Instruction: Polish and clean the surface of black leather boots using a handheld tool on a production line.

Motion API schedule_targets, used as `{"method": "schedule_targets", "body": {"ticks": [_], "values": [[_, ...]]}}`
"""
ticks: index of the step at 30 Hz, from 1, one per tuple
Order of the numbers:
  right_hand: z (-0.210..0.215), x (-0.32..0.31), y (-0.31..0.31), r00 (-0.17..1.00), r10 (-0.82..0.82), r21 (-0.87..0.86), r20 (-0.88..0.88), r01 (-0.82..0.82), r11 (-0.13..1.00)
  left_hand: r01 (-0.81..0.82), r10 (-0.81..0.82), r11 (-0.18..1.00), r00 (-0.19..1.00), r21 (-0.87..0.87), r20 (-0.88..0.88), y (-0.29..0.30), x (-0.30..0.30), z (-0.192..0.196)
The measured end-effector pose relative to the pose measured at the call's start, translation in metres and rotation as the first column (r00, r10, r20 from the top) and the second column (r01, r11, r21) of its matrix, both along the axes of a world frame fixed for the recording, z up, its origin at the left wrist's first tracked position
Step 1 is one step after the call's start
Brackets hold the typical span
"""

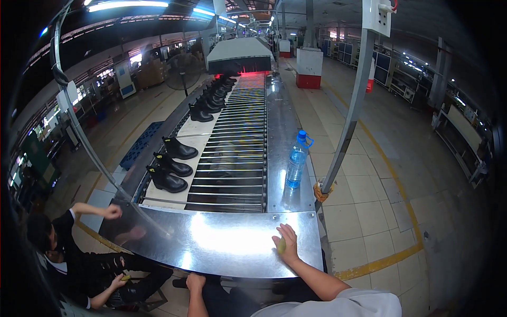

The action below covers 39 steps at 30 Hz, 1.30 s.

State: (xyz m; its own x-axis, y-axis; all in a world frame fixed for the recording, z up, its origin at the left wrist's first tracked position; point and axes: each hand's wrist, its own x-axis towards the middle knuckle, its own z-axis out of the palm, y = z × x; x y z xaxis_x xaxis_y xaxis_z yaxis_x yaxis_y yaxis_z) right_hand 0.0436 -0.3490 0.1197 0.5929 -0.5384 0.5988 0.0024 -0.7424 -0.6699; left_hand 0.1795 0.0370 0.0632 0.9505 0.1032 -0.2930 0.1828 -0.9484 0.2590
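My right hand is over the right part of the shiny metal tabletop. A small yellow-green fruit is held in it against the palm and thumb, with the other fingers bent loosely above. What sort of fruit it is, I cannot tell. At the table's near edge, low in the picture, my left hand is closed in a fist. Its inner side is hidden, so any thing inside does not show. A dark object lies just left of that fist.
Beyond the tabletop runs a roller conveyor with black ankle boots along its left side, leading to a hooded tunnel. A blue-capped water bottle stands right. Metal posts flank the line. A seated co-worker is at left.
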Motion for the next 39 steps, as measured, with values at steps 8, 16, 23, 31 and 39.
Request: {"method": "schedule_targets", "body": {"ticks": [8, 16, 23, 31, 39], "values": [[-0.002, -0.002, -0.008, 0.999, 0.032, -0.046, -0.03, -0.033, 0.998, -0.001, 0.001, 1.0, 1.0, -0.007, -0.007, 0.003, 0.003, -0.007], [0.008, -0.004, -0.006, 0.999, 0.038, 0.052, -0.021, -0.037, 0.998, -0.012, 0.012, 1.0, 1.0, 0.006, 0.007, 0.002, 0.005, -0.007], [0.005, -0.002, -0.004, 0.996, 0.086, -0.013, -0.026, -0.086, 0.996, -0.012, 0.013, 1.0, 1.0, -0.006, 0.015, -0.002, 0.004, -0.004], [0.008, 0.001, -0.004, 0.995, 0.057, -0.094, -0.076, -0.064, 0.994, -0.008, 0.009, 1.0, 1.0, -0.013, 0.018, -0.004, 0.005, -0.003], [0.006, 0.0, -0.006, 0.992, 0.009, -0.093, -0.122, -0.02, 0.995, -0.026, 0.027, 0.999, 1.0, -0.039, 0.016, -0.007, 0.002, 0.004]]}}
